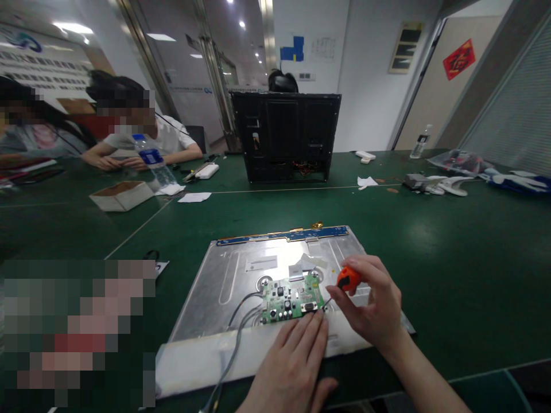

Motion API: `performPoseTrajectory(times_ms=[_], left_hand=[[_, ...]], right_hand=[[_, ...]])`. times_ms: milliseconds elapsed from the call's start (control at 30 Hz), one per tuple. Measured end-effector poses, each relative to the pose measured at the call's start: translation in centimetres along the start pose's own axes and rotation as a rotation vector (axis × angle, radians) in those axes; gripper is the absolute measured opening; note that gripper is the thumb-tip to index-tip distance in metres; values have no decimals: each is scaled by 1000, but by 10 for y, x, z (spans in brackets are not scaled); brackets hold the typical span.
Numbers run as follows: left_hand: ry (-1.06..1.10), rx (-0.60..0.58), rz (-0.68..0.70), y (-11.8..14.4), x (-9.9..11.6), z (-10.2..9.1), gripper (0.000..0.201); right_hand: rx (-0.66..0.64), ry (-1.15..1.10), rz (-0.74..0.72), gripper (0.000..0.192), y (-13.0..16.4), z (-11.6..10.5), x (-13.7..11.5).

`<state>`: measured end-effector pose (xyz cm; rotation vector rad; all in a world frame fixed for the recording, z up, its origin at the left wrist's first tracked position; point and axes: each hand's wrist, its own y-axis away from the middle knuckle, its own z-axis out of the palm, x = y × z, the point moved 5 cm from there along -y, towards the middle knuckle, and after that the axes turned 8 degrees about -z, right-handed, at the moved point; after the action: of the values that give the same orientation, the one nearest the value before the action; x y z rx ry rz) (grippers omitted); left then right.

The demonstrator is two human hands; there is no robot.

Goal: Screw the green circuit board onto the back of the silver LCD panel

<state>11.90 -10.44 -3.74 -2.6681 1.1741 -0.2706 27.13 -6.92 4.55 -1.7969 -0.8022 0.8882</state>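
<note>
Right hand (372, 304) grips screwdriver (344, 282); left hand (293, 358) flat beside circuit board (290, 298).

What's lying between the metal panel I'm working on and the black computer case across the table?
In the head view, only bare green table lies between the metal panel and the black computer case, crossed by a thin pale seam line.

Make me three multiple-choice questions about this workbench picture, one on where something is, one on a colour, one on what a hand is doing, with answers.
1. Where does the green circuit board lie?
A. on the metal panel
B. in the cardboard box
C. beside the bottle

2. What colour is the screwdriver handle?
A. blue
B. orange
C. yellow

3. What is the left hand doing?
A. lifting the cables
B. hanging clear of the table
C. resting flat by the board's near edge

Answers: 1 A, the board sits mid-panel. 2 B, orange shows in the right hand. 3 C, its fingertips reach the board.
</note>
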Motion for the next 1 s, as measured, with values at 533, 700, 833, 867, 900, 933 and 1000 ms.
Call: performPoseTrajectory(times_ms=[533,700,833,867,900,933,1000], left_hand=[[-2,-7,0,1,0,3,67],[12,5,-9,2,-1,3,69],[7,-1,-8,1,0,3,69],[6,-5,-7,1,0,3,68],[7,-10,-8,1,0,3,67],[9,-15,-10,0,0,3,66],[12,-23,-15,1,0,2,66]], right_hand=[[-5,-70,14,58,5,1,2],[42,-12,-29,52,-1,-3,-2],[18,38,-15,46,-2,-1,-3],[6,40,-8,47,-1,-1,-2],[-4,33,1,49,-1,0,-2],[-12,19,12,51,0,1,-1],[-16,-18,33,55,3,1,0]])
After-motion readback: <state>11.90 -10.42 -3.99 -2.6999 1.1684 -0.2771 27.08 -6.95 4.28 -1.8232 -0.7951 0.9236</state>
